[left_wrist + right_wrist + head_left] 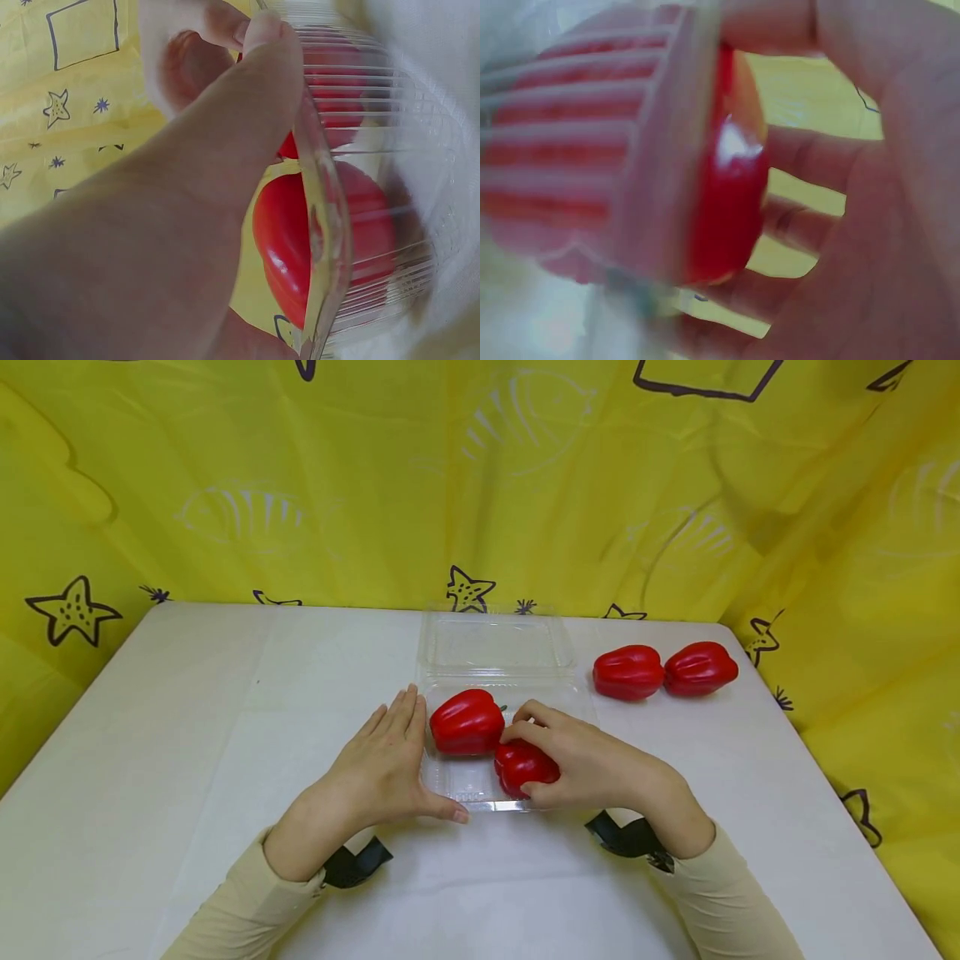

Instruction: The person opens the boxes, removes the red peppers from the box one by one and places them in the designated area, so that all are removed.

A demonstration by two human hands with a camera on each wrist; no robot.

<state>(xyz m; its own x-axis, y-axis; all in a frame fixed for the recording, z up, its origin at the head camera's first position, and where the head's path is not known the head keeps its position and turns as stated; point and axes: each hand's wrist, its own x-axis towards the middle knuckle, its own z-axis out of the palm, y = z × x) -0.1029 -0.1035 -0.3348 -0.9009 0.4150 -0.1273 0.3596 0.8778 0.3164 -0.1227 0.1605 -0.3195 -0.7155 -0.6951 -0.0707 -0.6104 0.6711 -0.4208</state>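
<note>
A clear plastic clamshell container (457,781) stands with its lid (495,643) folded back. One red bell pepper (467,723) lies in its left part. My right hand (577,756) grips a second red bell pepper (523,768) at the front right inside the container, fingers curled round it. My left hand (382,768) rests along the container's left side with straight fingers, its thumb along the front rim. In the left wrist view, a bell pepper (281,240) shows above the rim and through the ribbed wall. The right wrist view shows the gripped pepper (731,180) close to the palm.
Two more red bell peppers (627,672) lie side by side at the back right of the white table (150,760). A yellow patterned curtain (375,485) borders the back and sides. Dark straps (356,864) hang at both wrists.
</note>
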